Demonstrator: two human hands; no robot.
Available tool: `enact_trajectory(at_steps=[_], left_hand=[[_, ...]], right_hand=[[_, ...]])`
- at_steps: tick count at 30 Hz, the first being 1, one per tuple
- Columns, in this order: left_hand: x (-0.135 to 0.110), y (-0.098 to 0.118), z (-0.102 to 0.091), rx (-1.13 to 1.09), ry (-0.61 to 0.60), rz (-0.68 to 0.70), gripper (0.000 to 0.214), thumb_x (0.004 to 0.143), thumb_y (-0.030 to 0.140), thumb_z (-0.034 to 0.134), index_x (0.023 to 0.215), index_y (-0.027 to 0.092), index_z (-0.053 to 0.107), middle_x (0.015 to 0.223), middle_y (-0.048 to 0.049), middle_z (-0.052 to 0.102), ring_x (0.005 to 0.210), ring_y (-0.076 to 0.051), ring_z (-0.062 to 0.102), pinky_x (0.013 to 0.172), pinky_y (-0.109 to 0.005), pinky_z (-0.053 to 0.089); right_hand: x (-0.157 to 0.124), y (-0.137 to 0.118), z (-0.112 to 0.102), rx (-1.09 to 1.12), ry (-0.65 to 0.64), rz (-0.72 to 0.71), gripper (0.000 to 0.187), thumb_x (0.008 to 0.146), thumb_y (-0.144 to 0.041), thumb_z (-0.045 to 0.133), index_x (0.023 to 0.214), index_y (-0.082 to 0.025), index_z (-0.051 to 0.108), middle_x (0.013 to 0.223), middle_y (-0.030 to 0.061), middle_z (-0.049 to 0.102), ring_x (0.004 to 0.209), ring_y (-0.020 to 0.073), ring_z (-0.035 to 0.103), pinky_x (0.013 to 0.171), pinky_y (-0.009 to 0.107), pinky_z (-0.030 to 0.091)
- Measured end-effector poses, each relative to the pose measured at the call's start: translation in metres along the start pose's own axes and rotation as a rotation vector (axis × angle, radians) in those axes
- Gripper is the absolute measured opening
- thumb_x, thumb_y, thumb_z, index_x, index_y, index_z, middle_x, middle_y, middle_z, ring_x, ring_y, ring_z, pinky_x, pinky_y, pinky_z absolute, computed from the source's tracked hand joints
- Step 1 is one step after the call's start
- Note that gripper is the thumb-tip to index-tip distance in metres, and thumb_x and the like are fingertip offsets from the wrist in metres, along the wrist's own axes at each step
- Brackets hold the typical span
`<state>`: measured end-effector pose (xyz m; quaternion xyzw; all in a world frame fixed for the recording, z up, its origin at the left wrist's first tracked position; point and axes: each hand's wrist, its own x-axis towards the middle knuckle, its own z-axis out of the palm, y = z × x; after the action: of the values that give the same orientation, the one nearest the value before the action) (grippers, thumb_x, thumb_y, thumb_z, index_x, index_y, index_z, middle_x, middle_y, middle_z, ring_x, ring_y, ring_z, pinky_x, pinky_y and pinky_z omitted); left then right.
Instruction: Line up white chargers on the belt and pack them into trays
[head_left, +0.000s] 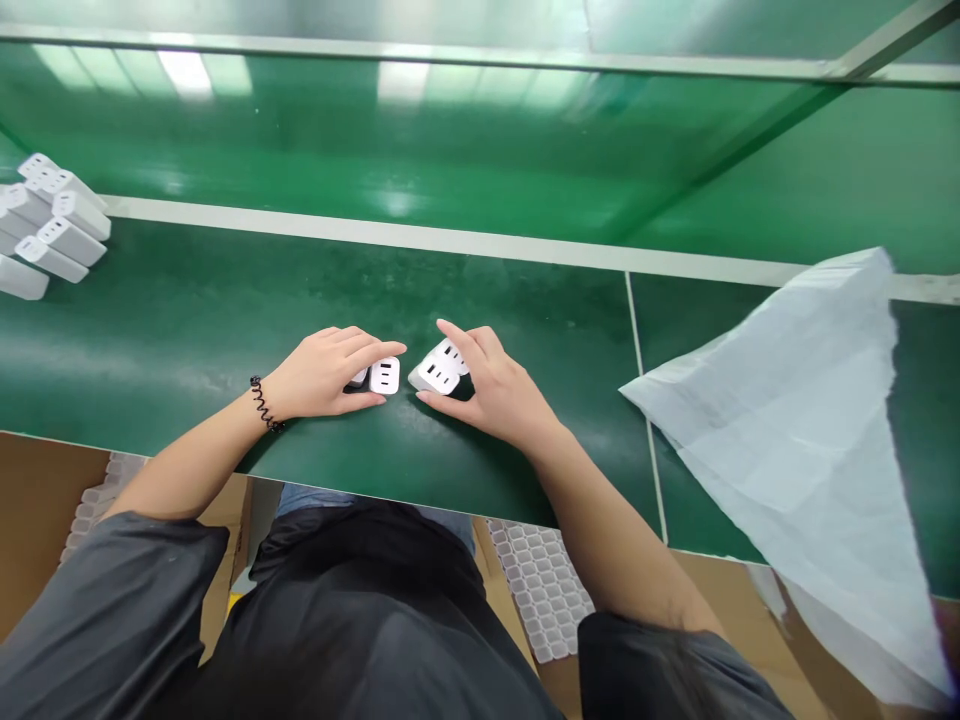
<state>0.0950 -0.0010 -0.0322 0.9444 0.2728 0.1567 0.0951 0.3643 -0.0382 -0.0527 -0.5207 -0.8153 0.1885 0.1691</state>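
The left hand (330,375), near the centre of the frame, is curved in a pinch: thumb at the lower edge, index finger along the upper edge of a white slotted block (385,375). A second white block (358,378) sits beside it, mostly hidden under the fingers. Gripping at the edges appears intended to leave the slotted end face uncovered.

The right hand (495,385), just right of centre, is curled around two adjoining pieces, a tilted block (438,374) and a rear block (453,354). The thumb supports the near side and the index finger arches over the far side; this span presumably keeps both units together in one grasp. Firmness of contact cannot be determined. The two held groups are near each other but apart, slotted ends toward the viewer.

Both hands are positioned over the green bench (525,460), close to its front edge, likely for easy forearm reach. A cluster of similar blocks (56,225) stands at the upper left, grouped side by side, probably to stay compact and within reach. At the right, a white sheet (802,400) lies across the bench and overhangs the front edge. Below the bench, at lower centre-right, a cellular tray (540,585) is visible.
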Motion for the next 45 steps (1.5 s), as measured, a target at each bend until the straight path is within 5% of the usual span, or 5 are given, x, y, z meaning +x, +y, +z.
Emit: enact_trajectory(at_steps=[8, 16, 27, 37, 45], left_hand=[[-0.003, -0.010, -0.004, -0.046, -0.007, -0.061, 0.065, 0.090, 0.060, 0.060, 0.137, 0.018, 0.049, 0.117, -0.0092, 0.070, 0.099, -0.023, 0.065, 0.080, -0.032, 0.050], [-0.003, -0.011, -0.007, -0.184, -0.122, -0.160, 0.059, 0.090, 0.051, 0.063, 0.139, 0.022, 0.048, 0.115, -0.0059, 0.070, 0.098, -0.020, 0.066, 0.077, -0.028, 0.048], [-0.005, -0.012, -0.023, -0.222, -0.283, -0.223, 0.070, 0.089, 0.039, 0.066, 0.149, 0.025, 0.033, 0.131, -0.0048, 0.063, 0.116, -0.021, 0.060, 0.085, -0.027, 0.046], [-0.011, -0.021, -0.023, -0.251, -0.286, -0.249, 0.086, 0.083, 0.050, 0.071, 0.152, 0.026, 0.027, 0.133, -0.0122, 0.052, 0.104, -0.022, 0.062, 0.076, -0.028, 0.049], [-0.014, -0.023, -0.036, -0.270, -0.312, -0.264, 0.086, 0.081, 0.055, 0.072, 0.150, 0.023, 0.032, 0.131, -0.0123, 0.056, 0.119, -0.027, 0.054, 0.093, -0.035, 0.048]], right_hand=[[-0.002, -0.008, 0.007, 0.110, 0.012, 0.053, 0.079, 0.078, -0.073, 0.065, 0.141, -0.029, 0.044, 0.111, 0.0114, 0.049, 0.087, 0.0282, 0.061, 0.067, 0.045, 0.060], [0.002, 0.005, -0.006, 0.306, -0.068, -0.287, 0.058, 0.087, -0.047, 0.069, 0.138, -0.033, 0.046, 0.131, 0.0116, 0.051, 0.121, 0.0325, 0.054, 0.103, 0.054, 0.050], [0.001, -0.001, 0.011, 0.172, 0.004, -0.451, 0.047, 0.091, -0.045, 0.066, 0.133, -0.029, 0.055, 0.116, 0.0090, 0.059, 0.072, 0.0142, 0.057, 0.063, 0.030, 0.053], [0.004, 0.000, 0.012, 0.104, 0.207, -0.427, 0.036, 0.090, -0.033, 0.068, 0.123, -0.022, 0.056, 0.110, 0.0095, 0.070, 0.095, 0.0224, 0.070, 0.076, 0.033, 0.059], [0.004, 0.002, 0.015, 0.086, 0.219, -0.400, 0.040, 0.090, -0.034, 0.069, 0.125, -0.022, 0.056, 0.113, 0.0103, 0.071, 0.097, 0.0238, 0.070, 0.078, 0.035, 0.060]])
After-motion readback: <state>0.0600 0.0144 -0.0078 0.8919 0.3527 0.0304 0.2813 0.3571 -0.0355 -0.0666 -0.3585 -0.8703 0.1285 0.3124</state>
